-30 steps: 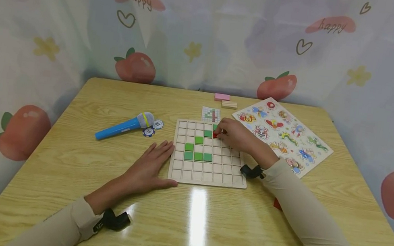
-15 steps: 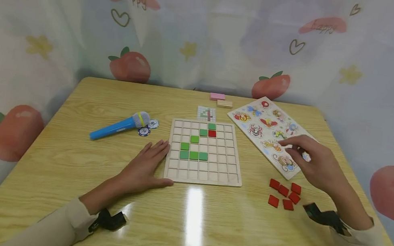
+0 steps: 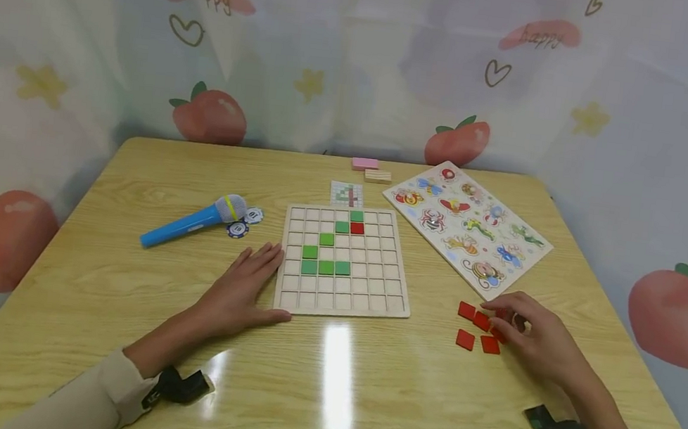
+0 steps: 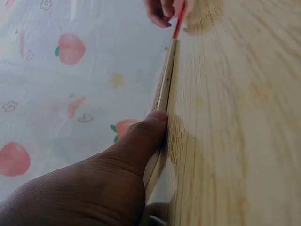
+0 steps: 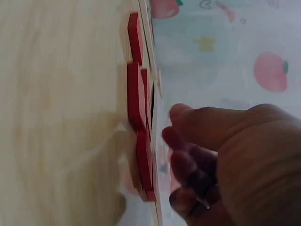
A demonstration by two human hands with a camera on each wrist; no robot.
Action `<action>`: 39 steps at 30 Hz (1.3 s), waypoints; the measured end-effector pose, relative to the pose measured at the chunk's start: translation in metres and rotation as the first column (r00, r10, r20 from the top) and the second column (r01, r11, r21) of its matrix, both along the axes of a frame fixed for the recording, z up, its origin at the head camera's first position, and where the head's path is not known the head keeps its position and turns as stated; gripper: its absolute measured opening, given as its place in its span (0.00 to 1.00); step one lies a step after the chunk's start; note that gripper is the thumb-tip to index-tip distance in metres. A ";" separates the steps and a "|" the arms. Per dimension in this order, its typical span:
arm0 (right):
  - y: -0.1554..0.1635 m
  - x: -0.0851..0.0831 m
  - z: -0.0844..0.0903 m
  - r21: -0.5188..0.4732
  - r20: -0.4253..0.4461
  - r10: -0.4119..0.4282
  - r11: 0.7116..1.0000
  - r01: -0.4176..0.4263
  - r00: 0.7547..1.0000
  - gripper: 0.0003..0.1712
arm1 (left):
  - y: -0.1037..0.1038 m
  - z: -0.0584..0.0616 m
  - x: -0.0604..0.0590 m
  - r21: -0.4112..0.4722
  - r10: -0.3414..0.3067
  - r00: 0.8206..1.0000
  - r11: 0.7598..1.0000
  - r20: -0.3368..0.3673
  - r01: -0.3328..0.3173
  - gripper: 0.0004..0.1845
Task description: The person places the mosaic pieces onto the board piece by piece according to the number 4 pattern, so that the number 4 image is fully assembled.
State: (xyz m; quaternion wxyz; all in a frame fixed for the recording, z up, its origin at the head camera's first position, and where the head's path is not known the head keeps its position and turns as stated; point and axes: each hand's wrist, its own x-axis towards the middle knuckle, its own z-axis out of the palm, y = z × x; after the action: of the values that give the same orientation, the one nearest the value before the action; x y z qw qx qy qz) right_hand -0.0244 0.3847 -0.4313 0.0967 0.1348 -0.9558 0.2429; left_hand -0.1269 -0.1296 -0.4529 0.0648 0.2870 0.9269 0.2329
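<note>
My left hand (image 3: 238,289) lies with fingers spread along the left edge of a wooden grid board (image 3: 367,293), its thumb at the near corner. Several green tiles (image 3: 326,267) form a stepped line on the grid, and one red tile (image 3: 357,228) sits beside the upper ones. My right hand (image 3: 537,335) hovers over a cluster of loose red tiles (image 3: 465,339) to the right of the board, hiding some of them. In the right wrist view, its thumb (image 5: 207,123) and loosely bent fingers hold nothing and stand apart from the red tiles (image 5: 136,96).
A small pattern card (image 3: 346,193) lies behind the board, with a pink block (image 3: 365,164) and a wooden block (image 3: 377,176) farther back. An insect puzzle board (image 3: 457,224) is at the back right. Left of the grid are a blue toy microphone (image 3: 190,222) and poker chips (image 3: 238,230).
My right hand has left the red tile on the grid, swung right and come down over the loose red tiles. My left hand stays at the board; the head view has shifted slightly.
</note>
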 end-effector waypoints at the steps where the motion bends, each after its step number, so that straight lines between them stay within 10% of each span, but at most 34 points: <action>1: -0.002 -0.001 -0.001 0.016 0.015 0.001 1.000 -0.001 1.000 0.18 | -0.001 0.000 0.000 0.001 0.001 1.000 1.000 0.002 -0.001 0.62; 26: -0.019 -0.008 0.001 0.091 0.017 0.054 0.994 -0.056 0.998 0.19 | -0.005 -0.002 0.003 0.015 -0.004 1.000 1.000 -0.005 0.004 0.63; 39: -0.098 -0.082 0.045 0.115 -0.009 0.285 0.952 -0.282 0.958 0.15 | -0.002 0.000 0.000 0.004 -0.011 1.000 1.000 -0.005 0.011 0.63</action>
State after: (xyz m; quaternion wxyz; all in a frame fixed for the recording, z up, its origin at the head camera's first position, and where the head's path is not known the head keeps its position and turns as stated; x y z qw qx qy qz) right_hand -0.1064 0.2870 -0.3865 0.0654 0.2790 -0.9374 0.1981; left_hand -0.1265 -0.1314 -0.4530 0.0635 0.2927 0.9251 0.2336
